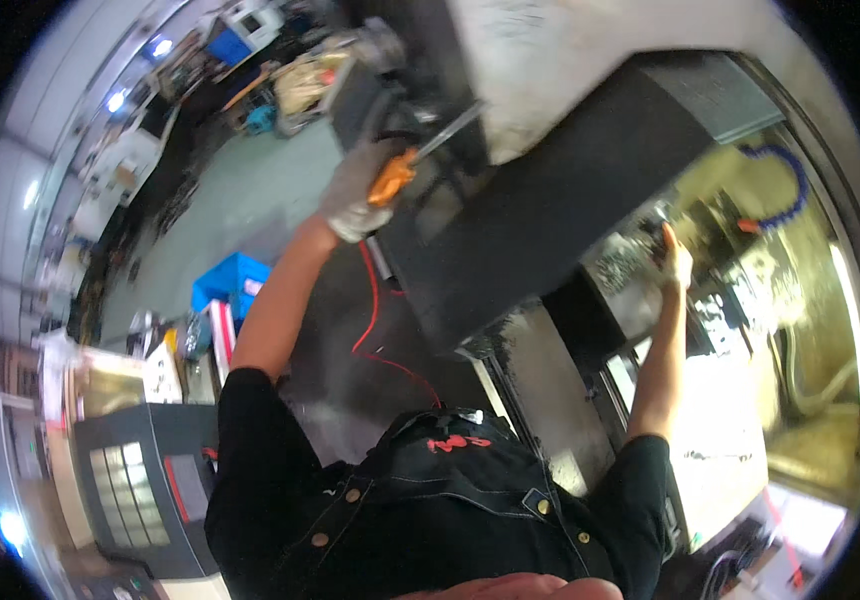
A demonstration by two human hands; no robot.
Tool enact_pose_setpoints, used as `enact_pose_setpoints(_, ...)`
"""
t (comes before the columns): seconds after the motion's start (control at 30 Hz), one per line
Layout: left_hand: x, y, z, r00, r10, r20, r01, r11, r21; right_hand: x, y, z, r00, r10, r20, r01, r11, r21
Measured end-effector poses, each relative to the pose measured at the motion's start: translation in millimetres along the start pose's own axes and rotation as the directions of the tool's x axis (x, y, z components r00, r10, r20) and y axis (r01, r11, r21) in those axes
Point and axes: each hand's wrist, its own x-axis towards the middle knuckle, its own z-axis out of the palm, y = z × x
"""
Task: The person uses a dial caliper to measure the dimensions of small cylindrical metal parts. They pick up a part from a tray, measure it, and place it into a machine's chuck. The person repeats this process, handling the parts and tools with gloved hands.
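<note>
My left hand [358,190], in a pale work glove, is raised at upper centre and closed around an orange air blow gun [393,180]. The gun's long metal nozzle [450,130] points up and to the right. A thin red hose [372,310] hangs below that hand. On the right, my right hand [678,262] reaches into the lit machine opening, its fingers bent against shiny metal parts [630,258]. What those fingers grip is hidden by glare and small size. Right beside them stands a dark round metal fixture [710,232].
A wide black machine cover [560,195] slants between my arms. A blue segmented coolant hose [795,180] curves inside the machine at right. At left are a blue bin [230,280] and a grey machine cabinet [150,480] with a window. The red hose trails across the dark floor.
</note>
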Motion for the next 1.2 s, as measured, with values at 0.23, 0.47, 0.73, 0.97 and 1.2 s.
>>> enact_pose_setpoints(0.23, -5, -18, 33, 0.99, -0.097, -0.103, 0.091, 0.994, -0.065, 2, 19, 6, 0.989, -0.146, -0.039, 0.149, 0.985, 0.092)
enact_pose_setpoints(0.47, 1, -6, 25, 0.986, -0.149, -0.08, 0.129, 0.968, -0.215, -2, 13, 7, 0.996, -0.067, -0.059, 0.07, 0.996, 0.058)
enact_pose_setpoints(0.73, -6, -22, 4, 0.998, -0.03, 0.054, 0.028, 0.998, 0.049, -9, -1, 4, 0.988, -0.153, 0.018, 0.153, 0.967, -0.202)
enact_pose_setpoints(0.97, -11, 31, 8, 0.994, -0.106, -0.024, 0.096, 0.959, -0.265, -41, -18, -28, 0.91, -0.343, 0.233, 0.413, 0.703, -0.579)
enact_pose_setpoints(1.2, -12, 54, 35, 0.968, 0.084, -0.237, -0.138, 0.965, -0.222, -267, -28, 60, 0.662, -0.055, 0.748, -0.026, 0.995, 0.096)
